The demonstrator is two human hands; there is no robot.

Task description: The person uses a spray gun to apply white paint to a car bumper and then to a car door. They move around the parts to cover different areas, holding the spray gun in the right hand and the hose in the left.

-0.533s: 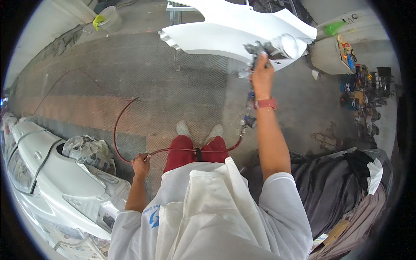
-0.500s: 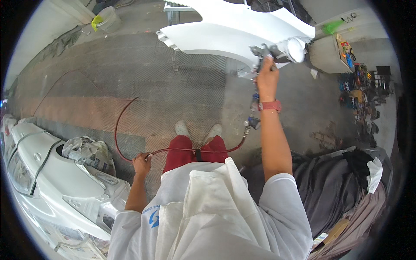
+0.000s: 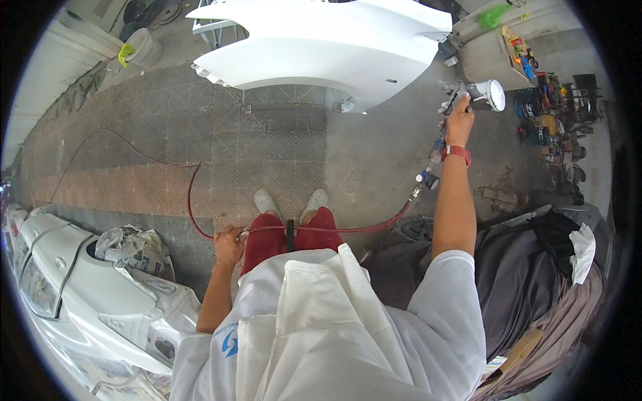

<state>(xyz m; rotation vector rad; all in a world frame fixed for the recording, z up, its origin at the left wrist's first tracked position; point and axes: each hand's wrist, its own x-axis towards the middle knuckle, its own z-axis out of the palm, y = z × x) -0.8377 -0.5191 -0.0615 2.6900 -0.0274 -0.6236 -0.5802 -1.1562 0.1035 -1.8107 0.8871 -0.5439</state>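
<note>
My right hand (image 3: 460, 121) grips a spray gun (image 3: 453, 97) with a white paint cup (image 3: 493, 95) on it, tilted sideways. The arm is stretched forward, and the gun is off the right end of a white car fender (image 3: 321, 55), not touching it. Below the gun's handle hang metal fittings with a small round gauge (image 3: 431, 182). From there a dark red air hose (image 3: 371, 230) runs across the front of my legs. My left hand (image 3: 229, 246) is closed around the hose beside my left thigh; its fingertips are partly hidden.
A frame (image 3: 217, 32) supports the fender. At left stands a silver car body (image 3: 100, 274) with paper and film masking. A dark cloth (image 3: 495, 287) covers something at right. Tools (image 3: 552, 110) lie along the right wall, near a pale box (image 3: 491, 63). A bucket (image 3: 144, 48) stands far left.
My right hand has swung the spray gun rightward, from in front of the fender to past its right end. The fender now sits further left in view. My left hand still holds the hose.
</note>
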